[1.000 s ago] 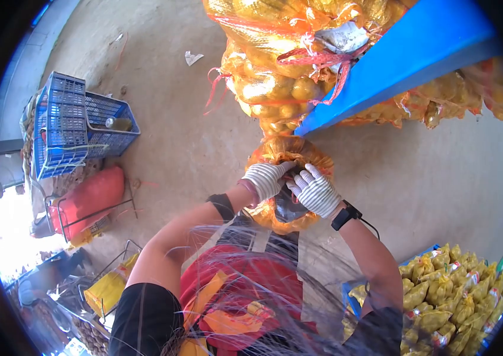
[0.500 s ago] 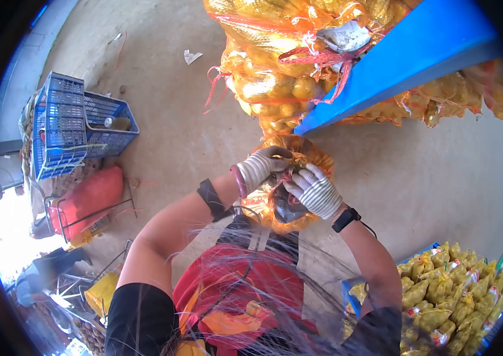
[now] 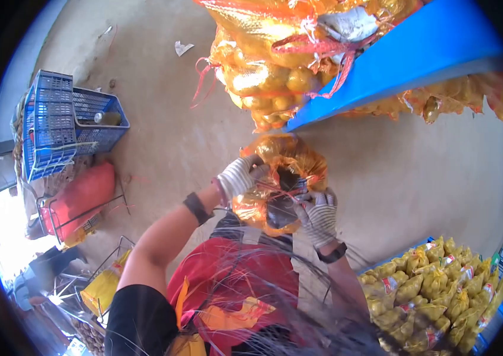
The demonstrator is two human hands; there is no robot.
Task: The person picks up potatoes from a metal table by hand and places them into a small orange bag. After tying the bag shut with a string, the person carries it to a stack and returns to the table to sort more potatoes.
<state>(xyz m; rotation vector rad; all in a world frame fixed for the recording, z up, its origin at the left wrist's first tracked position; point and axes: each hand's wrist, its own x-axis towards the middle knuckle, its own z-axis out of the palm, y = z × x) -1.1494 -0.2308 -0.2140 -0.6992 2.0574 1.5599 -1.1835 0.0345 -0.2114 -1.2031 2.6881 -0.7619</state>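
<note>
An orange mesh bag (image 3: 307,157) stands on the floor in front of my legs, its top gathered open around dark contents. A thin red cord (image 3: 278,191) runs across its mouth between my gloved hands. My left hand (image 3: 242,175), in a striped glove, is closed at the bag's left side on the cord. My right hand (image 3: 318,216), in a matching glove, pinches the cord's other end at the right side of the mouth. Their fingertips are partly hidden.
Large filled orange mesh sacks (image 3: 263,71) and a blue beam (image 3: 399,65) are ahead. Blue crates (image 3: 53,127) and a red sack (image 3: 82,199) stand left, near a person (image 3: 44,273). Small yellow-green bags (image 3: 435,291) fill a container at lower right.
My hands have moved apart, the left one leftward and the right one downward, drawing the red cord out between them. The bag's mouth shows more clearly. The view has shifted slightly.
</note>
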